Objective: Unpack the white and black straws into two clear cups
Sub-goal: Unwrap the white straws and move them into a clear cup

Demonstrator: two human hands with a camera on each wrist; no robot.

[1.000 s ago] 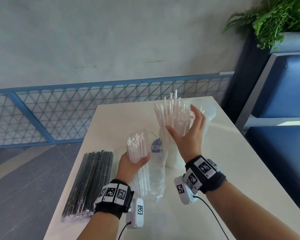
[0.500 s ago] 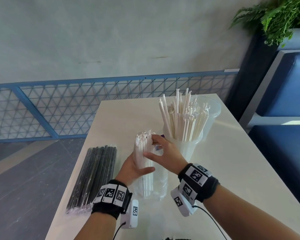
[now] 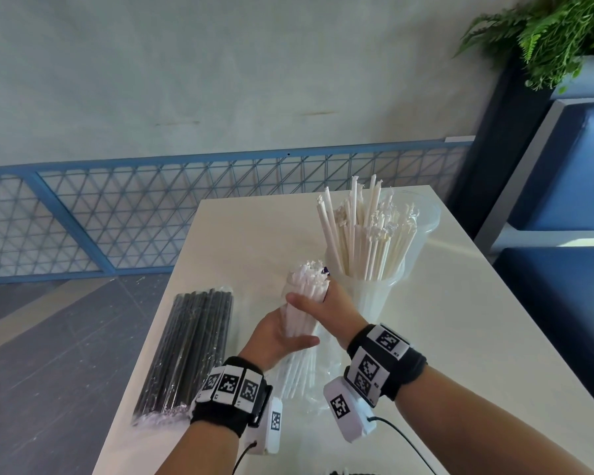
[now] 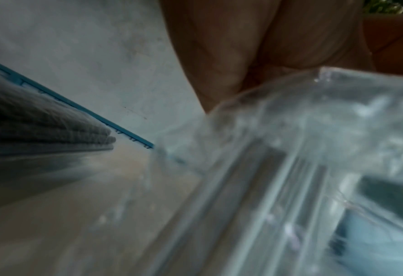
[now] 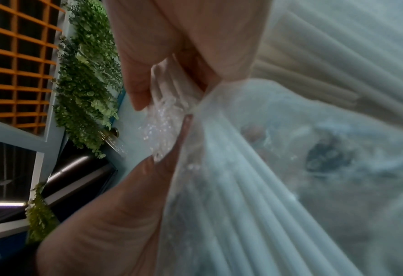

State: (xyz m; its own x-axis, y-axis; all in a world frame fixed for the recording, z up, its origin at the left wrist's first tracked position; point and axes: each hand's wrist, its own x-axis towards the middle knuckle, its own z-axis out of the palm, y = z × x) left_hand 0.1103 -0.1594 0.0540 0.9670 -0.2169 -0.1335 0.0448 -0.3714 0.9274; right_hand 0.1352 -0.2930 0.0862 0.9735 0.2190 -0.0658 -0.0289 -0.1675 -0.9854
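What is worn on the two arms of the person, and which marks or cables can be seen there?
Both forearms are bare. The left hand and right hand each have a black wrist band with white square tags printed in black patterns, plus a white camera box under the wrist, also tagged, with a thin black cable.

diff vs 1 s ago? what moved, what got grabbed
The right hand left the white straws in the clear cup, came back toward the person and now grips the upper part of the white straw bundle in its clear bag. The left hand holds the same bundle lower down, as before. The black straw pack and the table are unchanged.
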